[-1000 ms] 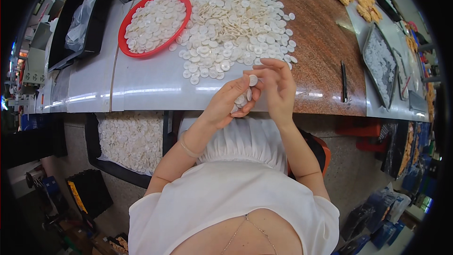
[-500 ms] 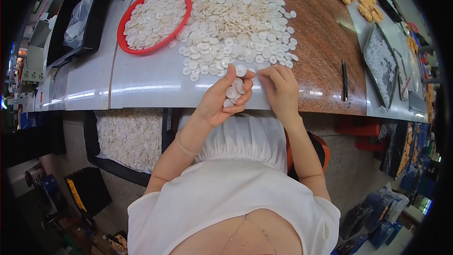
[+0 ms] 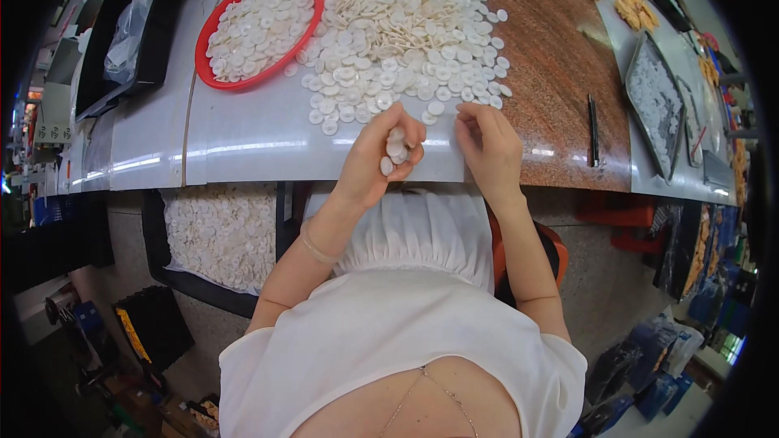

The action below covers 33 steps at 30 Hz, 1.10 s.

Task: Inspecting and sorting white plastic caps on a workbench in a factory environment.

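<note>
Several small white discs lie in the curled fingers of my left hand, which is closed round them near the table's front edge. My right hand is just to the right, its fingers loosely bent with a gap between thumb and forefinger; I see nothing in it. Beyond both hands spreads a large heap of the same white discs, with loose ones at its near edge. Left of the heap stands a red round tray full of discs.
A black bin with plastic bags stands at the left. A black pen lies on the brown stone slab. Further right is a metal tray of white pieces. Below the table sits a black crate of discs.
My left hand has turned and its fingers have curled further in; the disc at its thumb tip no longer shows. My right hand has moved slightly right, away from the left, its fingers parting.
</note>
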Motion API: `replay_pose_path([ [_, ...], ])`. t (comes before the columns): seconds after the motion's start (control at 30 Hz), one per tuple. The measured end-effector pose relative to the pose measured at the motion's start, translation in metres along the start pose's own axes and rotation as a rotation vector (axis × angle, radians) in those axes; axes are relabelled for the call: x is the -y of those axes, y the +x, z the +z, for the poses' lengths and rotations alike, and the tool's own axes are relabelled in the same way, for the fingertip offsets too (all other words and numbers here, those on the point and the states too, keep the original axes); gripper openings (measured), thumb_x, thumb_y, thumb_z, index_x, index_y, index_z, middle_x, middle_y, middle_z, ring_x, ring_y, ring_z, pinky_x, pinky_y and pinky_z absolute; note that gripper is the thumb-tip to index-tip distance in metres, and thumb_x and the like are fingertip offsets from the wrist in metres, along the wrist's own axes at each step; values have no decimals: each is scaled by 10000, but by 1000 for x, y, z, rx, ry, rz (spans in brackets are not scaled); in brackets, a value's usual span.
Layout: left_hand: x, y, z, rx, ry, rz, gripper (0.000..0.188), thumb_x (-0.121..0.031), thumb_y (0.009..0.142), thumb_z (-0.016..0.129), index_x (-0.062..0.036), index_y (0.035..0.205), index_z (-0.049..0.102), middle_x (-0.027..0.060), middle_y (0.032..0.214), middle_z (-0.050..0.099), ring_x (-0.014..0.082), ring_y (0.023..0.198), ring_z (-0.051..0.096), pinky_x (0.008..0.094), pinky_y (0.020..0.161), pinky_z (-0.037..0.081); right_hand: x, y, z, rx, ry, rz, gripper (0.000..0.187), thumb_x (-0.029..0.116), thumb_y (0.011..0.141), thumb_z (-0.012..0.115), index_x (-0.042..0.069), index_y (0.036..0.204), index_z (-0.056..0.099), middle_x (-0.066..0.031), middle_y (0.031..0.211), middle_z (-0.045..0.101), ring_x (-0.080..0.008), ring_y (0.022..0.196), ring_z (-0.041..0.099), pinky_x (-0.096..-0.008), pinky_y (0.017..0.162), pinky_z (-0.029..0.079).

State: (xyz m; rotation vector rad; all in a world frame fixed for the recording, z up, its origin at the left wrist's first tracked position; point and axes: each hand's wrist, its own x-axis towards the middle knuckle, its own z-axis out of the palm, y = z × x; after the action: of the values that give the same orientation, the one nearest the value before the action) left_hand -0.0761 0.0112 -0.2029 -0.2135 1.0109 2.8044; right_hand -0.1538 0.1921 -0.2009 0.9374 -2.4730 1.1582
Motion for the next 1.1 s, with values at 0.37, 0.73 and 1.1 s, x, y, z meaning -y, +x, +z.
replay_pose_path([
  [0.37,-3,-7,28,-184,-138,-177,210,-259,1015,479,-57,1027,537,4,728,465,80,564,435,185,371,258,-2,1,-4,50,-58,9,177,26,776,708,36,931,625,-85,872,628,-240,748,604,-340,664,492],
  [0.73,25,-18,32,-79,219,-180,164,-252,1022,486,-92,988,481,-30,721,408,35,510,353,175,388,224,-6,-7,-1,6,-7,8,211,-18,812,667,22,992,563,-102,860,593,-249,758,614,-333,660,498],
  [1.1,29,-15,35,-159,192,-105,146,-224,1013,493,-90,1066,467,-20,735,407,40,517,362,176,388,232,5,-8,-5,38,136,82,255,-19,800,688,31,1034,601,-98,1007,606,-205,854,630,-303,691,506],
])
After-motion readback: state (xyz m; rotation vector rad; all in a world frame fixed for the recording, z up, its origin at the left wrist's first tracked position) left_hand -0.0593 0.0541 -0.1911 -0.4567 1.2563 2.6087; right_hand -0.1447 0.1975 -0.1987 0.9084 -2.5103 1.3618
